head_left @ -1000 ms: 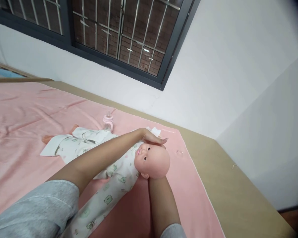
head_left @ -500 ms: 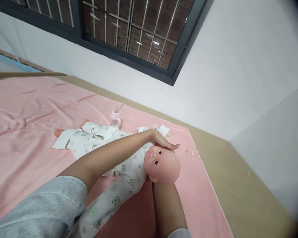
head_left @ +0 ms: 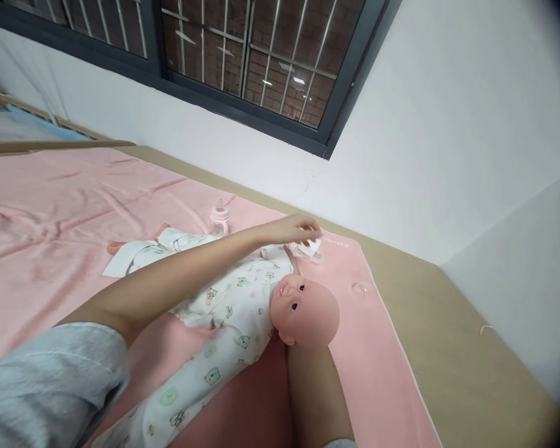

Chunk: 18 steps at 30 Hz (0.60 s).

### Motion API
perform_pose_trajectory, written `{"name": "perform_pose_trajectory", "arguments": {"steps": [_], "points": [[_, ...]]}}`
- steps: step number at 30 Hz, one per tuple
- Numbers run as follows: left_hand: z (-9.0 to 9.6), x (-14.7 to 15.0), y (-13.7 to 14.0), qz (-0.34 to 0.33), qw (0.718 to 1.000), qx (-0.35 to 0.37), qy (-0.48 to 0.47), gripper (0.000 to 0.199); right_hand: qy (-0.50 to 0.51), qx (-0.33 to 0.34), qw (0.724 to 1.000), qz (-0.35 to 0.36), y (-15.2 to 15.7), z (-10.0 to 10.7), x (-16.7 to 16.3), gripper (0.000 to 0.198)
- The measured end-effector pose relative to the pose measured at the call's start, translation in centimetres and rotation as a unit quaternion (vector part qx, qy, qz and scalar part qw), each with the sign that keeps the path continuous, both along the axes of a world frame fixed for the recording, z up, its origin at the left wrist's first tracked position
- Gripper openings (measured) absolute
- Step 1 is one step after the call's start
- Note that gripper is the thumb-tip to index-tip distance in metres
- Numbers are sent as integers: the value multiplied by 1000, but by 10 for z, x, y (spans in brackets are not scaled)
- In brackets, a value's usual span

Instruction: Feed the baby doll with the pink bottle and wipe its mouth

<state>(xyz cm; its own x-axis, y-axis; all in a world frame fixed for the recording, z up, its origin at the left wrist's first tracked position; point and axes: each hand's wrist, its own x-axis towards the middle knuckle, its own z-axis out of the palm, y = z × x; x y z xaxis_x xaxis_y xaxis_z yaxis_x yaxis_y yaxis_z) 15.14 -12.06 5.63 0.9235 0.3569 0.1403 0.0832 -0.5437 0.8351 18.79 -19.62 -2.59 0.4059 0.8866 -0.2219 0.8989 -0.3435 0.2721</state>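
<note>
A bald baby doll (head_left: 308, 311) lies face up, dressed in white clothes (head_left: 242, 286) printed with green bears. My right forearm (head_left: 315, 386) passes beneath the doll's head; the hand itself is hidden under the doll. Across the doll's body stretches my left arm, and my left hand (head_left: 303, 230) is over a small white piece (head_left: 312, 249) beyond the doll's shoulder. Its fingers are bent downward and somewhat apart; whether they touch the white piece is unclear. Clear plastic (head_left: 298, 252) lies around that piece.
A pink-topped baby bottle (head_left: 219, 218) stands beyond the doll's legs. A small clear round item (head_left: 361, 289) rests near the right edge of the pink blanket (head_left: 378, 354). Behind are a white wall (head_left: 261, 168) and a barred window (head_left: 247, 56).
My left hand has left the side of the doll's head and moved away from me, over the white piece. The doll's head and my right forearm have stayed in place.
</note>
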Motion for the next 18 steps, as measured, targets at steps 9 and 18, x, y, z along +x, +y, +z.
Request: {"name": "perform_pose_trajectory", "arguments": {"steps": [9,18], "points": [[-43,-143,74,445,872,21,-202,50,70,-305,942,-121,0,8,0,23],[-84,-172,120,470,881,35,-37,81,-21,-423,888,-178,-10,30,-5,23]]}}
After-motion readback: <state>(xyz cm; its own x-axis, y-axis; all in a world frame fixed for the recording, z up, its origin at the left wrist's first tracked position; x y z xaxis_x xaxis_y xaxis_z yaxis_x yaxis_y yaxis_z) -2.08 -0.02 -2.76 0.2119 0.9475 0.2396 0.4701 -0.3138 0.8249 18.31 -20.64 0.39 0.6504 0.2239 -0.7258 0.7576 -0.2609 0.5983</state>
